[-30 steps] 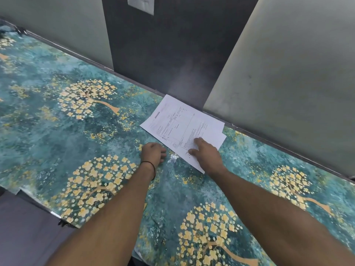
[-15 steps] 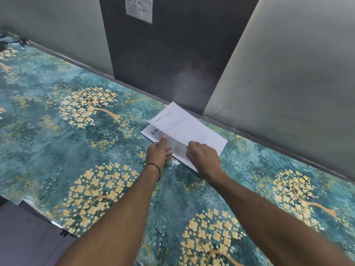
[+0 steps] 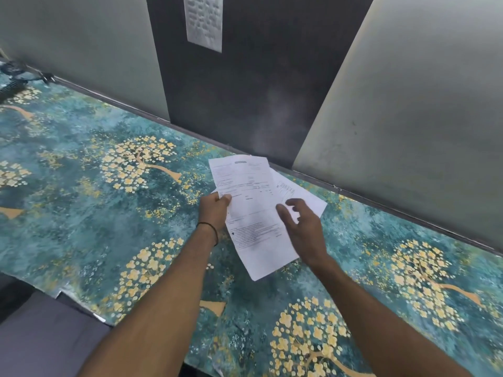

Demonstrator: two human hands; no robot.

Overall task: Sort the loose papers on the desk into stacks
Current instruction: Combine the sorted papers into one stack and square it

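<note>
Two bare forearms reach forward over the worktop [image 3: 81, 213], which is covered in a teal sheet printed with golden trees. The left hand [image 3: 215, 210], with a thin dark band [image 3: 211, 229] at its wrist, has its fingers [image 3: 225, 198] closed on the left edge of a printed sheet [image 3: 253, 213], thumb on top, the other fingertips hidden behind the paper. That sheet is lifted off the worktop and tilted, its near corner hanging down toward the person between the two wrists. The right hand [image 3: 303, 227] is spread loosely just right of the sheet's edge, fingers curled and parted, thumb pointing toward the paper; it grips nothing, and whether it touches the sheet cannot be told. Beyond the right fingers, a second paper [image 3: 299, 197] lies underneath, and a corner of it shows just past the left fingers. Farther on stands a dark panel [image 3: 245, 91] between two pale ones, with a blurred notice [image 3: 204, 20] fixed to it.
</note>
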